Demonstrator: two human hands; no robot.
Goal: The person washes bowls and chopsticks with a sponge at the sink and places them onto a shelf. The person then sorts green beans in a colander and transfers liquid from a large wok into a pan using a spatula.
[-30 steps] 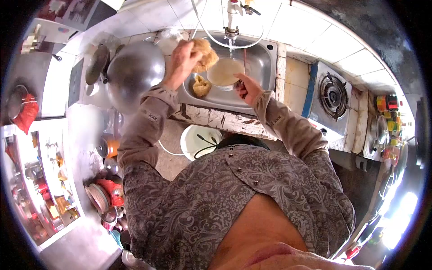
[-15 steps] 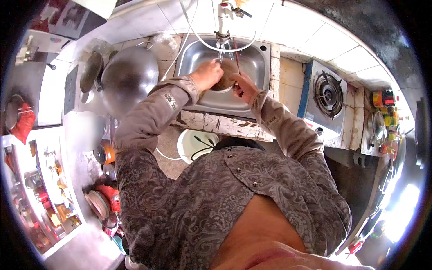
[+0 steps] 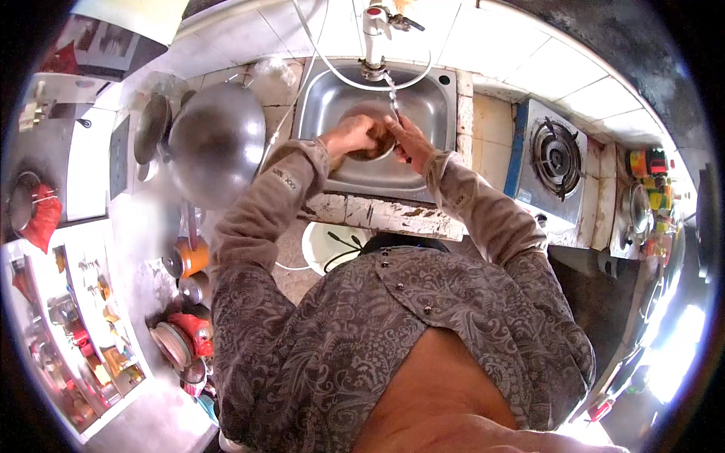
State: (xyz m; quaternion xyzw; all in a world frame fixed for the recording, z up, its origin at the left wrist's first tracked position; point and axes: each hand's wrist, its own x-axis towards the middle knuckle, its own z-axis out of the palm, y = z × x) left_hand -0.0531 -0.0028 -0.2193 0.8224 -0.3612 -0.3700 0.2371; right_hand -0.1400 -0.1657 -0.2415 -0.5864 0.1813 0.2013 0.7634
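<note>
Both my hands are down in the steel sink (image 3: 442,102). My right hand (image 3: 411,142) grips the rim of a round bowl (image 3: 364,113), which is tilted under the tap (image 3: 371,34). A thin stream of water (image 3: 391,94) falls beside the bowl. My left hand (image 3: 347,136) presses into the bowl, fingers curled over a yellow-brown scrubber (image 3: 371,149) that is mostly hidden under the hand. A white hose loops around the tap.
A large upturned metal wok (image 3: 215,140) sits left of the sink on the counter. A gas burner (image 3: 559,157) stands to the right. A white bucket (image 3: 326,243) is on the floor below the sink's chipped edge. Shelves with jars and pots fill the left side.
My left hand, raised above the sink with the scrubber a second ago, has come down into the bowl. The bowl has turned so its pale inside no longer faces up.
</note>
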